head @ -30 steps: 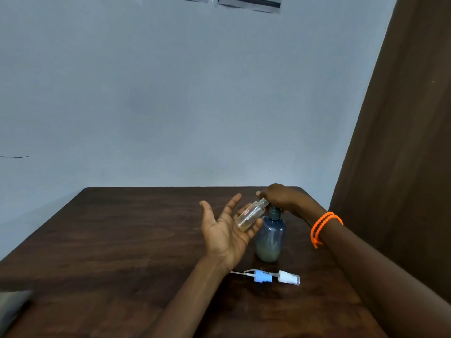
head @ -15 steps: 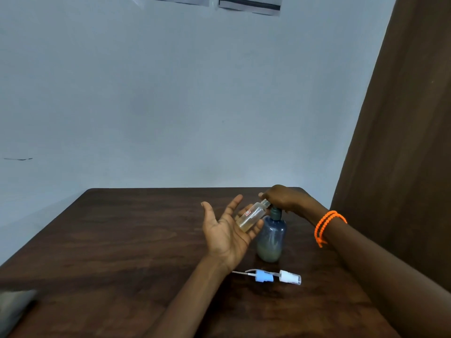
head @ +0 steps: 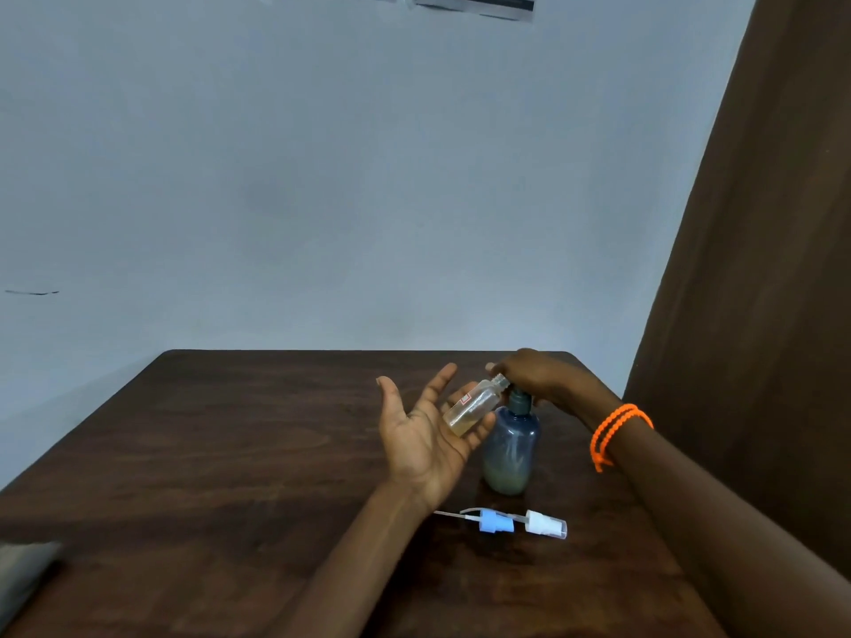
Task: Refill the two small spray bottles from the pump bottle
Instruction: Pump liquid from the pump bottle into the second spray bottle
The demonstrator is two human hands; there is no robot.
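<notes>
A small spray bottle lies tilted across the flat, upturned fingers of the left hand; the right hand curls over the pump bottle, standing on the table; two spray caps lie nearby.

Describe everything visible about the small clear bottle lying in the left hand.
The small spray bottle is clear, plastic by the look of it, with a small red-and-white label and a threaded neck, its spray top off. A little yellowish liquid pools at its lower end. It lies tilted across the fingers of the open left hand, neck raised toward the pump bottle, whose nozzle the right hand covers.
</notes>
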